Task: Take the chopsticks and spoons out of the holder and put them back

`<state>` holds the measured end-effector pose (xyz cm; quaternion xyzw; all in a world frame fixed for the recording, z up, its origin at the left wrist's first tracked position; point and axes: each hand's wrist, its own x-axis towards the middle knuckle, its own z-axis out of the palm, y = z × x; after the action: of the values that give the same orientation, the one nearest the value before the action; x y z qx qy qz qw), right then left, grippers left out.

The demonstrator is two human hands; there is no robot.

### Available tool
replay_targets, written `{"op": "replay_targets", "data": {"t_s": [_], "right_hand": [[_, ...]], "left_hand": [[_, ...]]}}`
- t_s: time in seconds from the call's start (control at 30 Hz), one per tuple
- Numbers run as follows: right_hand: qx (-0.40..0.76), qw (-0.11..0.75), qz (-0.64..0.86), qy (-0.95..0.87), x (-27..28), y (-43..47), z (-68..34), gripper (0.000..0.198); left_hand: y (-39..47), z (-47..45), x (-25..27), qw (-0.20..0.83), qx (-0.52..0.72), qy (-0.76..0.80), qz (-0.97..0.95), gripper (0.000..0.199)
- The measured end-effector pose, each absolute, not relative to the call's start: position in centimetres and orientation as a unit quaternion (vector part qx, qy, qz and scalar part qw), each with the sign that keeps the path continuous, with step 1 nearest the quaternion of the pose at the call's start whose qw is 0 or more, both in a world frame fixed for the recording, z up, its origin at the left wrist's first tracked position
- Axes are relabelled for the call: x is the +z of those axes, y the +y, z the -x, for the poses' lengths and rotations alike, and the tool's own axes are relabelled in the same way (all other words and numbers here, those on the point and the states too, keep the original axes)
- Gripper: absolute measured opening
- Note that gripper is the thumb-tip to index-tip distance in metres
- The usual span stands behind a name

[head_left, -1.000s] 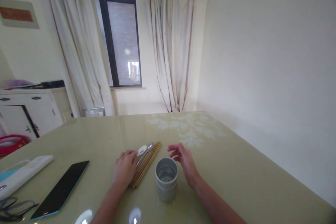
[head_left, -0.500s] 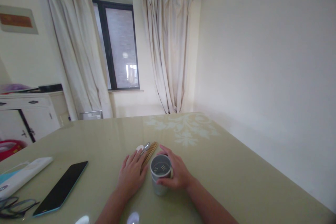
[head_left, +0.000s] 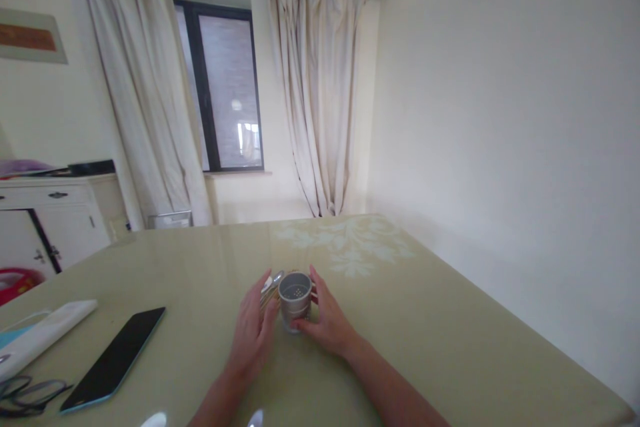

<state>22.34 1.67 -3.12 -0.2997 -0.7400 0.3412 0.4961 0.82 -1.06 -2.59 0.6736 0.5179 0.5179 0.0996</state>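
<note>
A grey metal utensil holder point(head_left: 295, 308) with small drain holes in its bottom stands upright on the table, tilted little if at all. My right hand point(head_left: 330, 320) curves around its right side, thumb at the front and fingers behind. To the left of the holder, my left hand point(head_left: 253, 330) rests on edge with thumb and fingers apart. Between that hand and the holder lie a metal spoon point(head_left: 278, 277), a white-ended utensil point(head_left: 267, 285) and several wooden chopsticks point(head_left: 270, 298). The holder and my left hand partly hide the chopsticks.
On the left of the glossy table point(head_left: 400, 320) lie a black-screened phone point(head_left: 115, 357), a white power strip-like bar point(head_left: 47, 340) and eyeglasses point(head_left: 33, 395). A wall point(head_left: 500, 147) borders the right side. Curtains and a window are beyond the far edge.
The utensil holder has moved away from me and slightly left, with my right hand on it. My left hand has turned from lying flat over the utensils onto its edge beside them.
</note>
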Motion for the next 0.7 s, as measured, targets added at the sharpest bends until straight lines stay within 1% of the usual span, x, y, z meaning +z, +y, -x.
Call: {"op": "replay_targets", "data": {"t_s": [0.07,0.13,0.2,0.23,0.27,0.33,0.4,0.47,0.57,0.7], "right_hand": [[0.316,0.485,0.329,-0.746,-2.9,1.7,-22.3,0.119],[0.277,0.464,0.374,-0.754,-2.5,1.6,-22.4,0.100],[0.271,0.448,0.391,-0.757,-2.2,1.5,-22.5,0.081],[0.283,0.444,0.384,-0.759,-2.1,1.5,-22.5,0.077],[0.298,0.442,0.371,-0.760,-2.2,1.5,-22.6,0.078],[0.315,0.440,0.350,-0.765,-2.5,1.7,-22.6,0.084],[0.303,0.438,0.356,-0.768,-2.7,1.8,-22.9,0.085],[0.282,0.438,0.379,-0.765,-2.8,2.1,-23.2,0.080],[0.257,0.433,0.420,-0.755,-2.4,2.4,-24.0,0.065],[0.209,0.438,0.448,-0.751,-1.6,2.7,-24.9,0.030]], "left_hand": [[-1.5,-1.5,-2.8,0.127,0.512,0.514,-0.677,0.069],[-1.6,-2.0,-3.0,0.144,0.499,0.520,-0.678,0.082],[-1.4,-2.2,-3.3,0.156,0.487,0.523,-0.682,0.089],[-1.3,-2.2,-3.3,0.162,0.483,0.523,-0.684,0.090],[-1.1,-2.2,-3.4,0.166,0.481,0.524,-0.683,0.088],[-0.7,-2.1,-3.5,0.176,0.481,0.532,-0.674,0.084],[-0.5,-2.0,-3.5,0.181,0.483,0.544,-0.662,0.085],[-0.4,-1.9,-3.6,0.188,0.482,0.551,-0.655,0.087],[-0.6,-2.2,-3.6,0.201,0.484,0.559,-0.643,0.090],[-1.1,-2.8,-3.5,0.199,0.511,0.550,-0.630,0.098]]}}
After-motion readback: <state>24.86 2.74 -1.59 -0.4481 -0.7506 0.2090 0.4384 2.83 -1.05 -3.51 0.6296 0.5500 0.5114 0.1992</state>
